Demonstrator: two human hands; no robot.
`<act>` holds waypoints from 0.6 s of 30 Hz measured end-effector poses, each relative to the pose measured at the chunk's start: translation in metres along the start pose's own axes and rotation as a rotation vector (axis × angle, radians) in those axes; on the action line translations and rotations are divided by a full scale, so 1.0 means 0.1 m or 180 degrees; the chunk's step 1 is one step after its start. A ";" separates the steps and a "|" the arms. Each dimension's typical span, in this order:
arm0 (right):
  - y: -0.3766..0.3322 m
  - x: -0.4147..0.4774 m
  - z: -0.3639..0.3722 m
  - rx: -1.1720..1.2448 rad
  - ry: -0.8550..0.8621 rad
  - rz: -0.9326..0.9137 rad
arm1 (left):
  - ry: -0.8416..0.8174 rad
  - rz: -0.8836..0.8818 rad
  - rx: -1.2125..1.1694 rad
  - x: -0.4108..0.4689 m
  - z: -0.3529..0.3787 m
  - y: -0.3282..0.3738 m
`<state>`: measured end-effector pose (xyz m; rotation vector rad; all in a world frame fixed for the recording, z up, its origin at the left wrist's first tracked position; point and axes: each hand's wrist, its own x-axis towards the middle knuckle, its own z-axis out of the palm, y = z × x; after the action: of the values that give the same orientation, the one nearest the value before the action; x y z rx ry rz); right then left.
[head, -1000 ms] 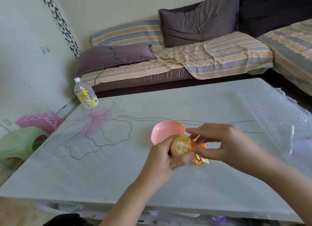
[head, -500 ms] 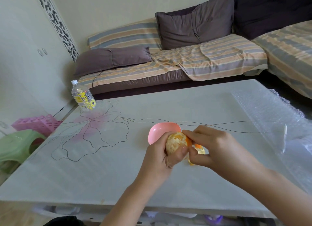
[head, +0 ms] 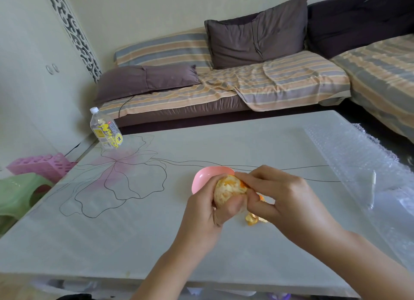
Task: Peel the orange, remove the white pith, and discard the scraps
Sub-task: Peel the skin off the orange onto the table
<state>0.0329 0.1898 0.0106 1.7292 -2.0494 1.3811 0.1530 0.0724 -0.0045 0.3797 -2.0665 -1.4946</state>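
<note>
Pale orange between 2 curled hands

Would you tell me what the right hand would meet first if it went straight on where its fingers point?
The right hand points at the orange, which it touches now; the left hand sits just behind, I think.

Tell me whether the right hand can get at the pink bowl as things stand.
Probably yes. The pink bowl sits just beyond the orange, nothing covering it. The right hand is pinching at the orange that the left hand grips, so it must let go first.
</note>
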 end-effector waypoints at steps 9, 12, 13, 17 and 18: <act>0.09 0.07 -0.18 0.0668 -0.0503 -0.0158 | -0.0334 -0.0020 -0.0199 -0.01 -0.07 0.06; 0.05 0.03 -0.15 -0.0241 -0.0436 -0.0506 | -0.0285 -0.0087 -0.0289 -0.02 -0.05 0.07; 0.04 0.02 -0.14 -0.0415 -0.0441 -0.0541 | -0.0270 -0.0091 -0.0262 -0.03 -0.04 0.07; -0.02 0.01 -0.14 -0.0746 -0.0410 -0.0570 | -0.0145 -0.0071 -0.0085 -0.04 -0.04 0.07; -0.03 0.01 -0.13 -0.0789 -0.0399 -0.0573 | -0.0115 -0.0061 -0.0078 -0.05 -0.03 0.08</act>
<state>0.0294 0.1988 0.0204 1.8755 -1.9686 0.9462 0.1597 0.0751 0.0019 0.3668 -2.0759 -1.5473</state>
